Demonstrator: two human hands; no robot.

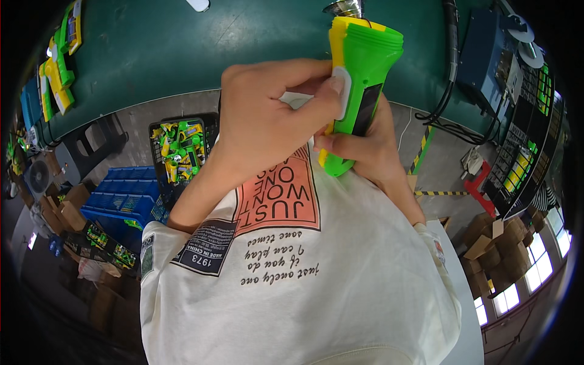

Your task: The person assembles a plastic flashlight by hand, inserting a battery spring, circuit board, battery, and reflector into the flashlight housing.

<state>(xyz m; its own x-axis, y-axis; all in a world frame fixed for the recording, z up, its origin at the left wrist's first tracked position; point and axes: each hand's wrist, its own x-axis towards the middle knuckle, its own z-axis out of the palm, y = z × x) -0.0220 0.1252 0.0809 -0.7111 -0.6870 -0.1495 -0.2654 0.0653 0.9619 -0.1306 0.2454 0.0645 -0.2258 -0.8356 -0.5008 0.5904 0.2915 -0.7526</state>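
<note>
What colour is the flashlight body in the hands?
Bright green with yellow trim and a dark side panel: flashlight, best seen in the head view.

A green-and-yellow plastic flashlight (361,79) with a dark side panel and white switch stands nearly upright above the green workbench's (182,48) near edge.

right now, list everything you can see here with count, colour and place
flashlight body: one, green and yellow, held up in both hands
white slip: one, under the left fingers
table: one, dark green, top
crate of parts: one, black, green-yellow pieces, left of the arms
blue crates: stack, lower left
cardboard boxes: several, brown, right
shirt: one, cream, printed, bottom
left hand: one, pressing the flashlight's side
right hand: one, gripping from behind
</note>
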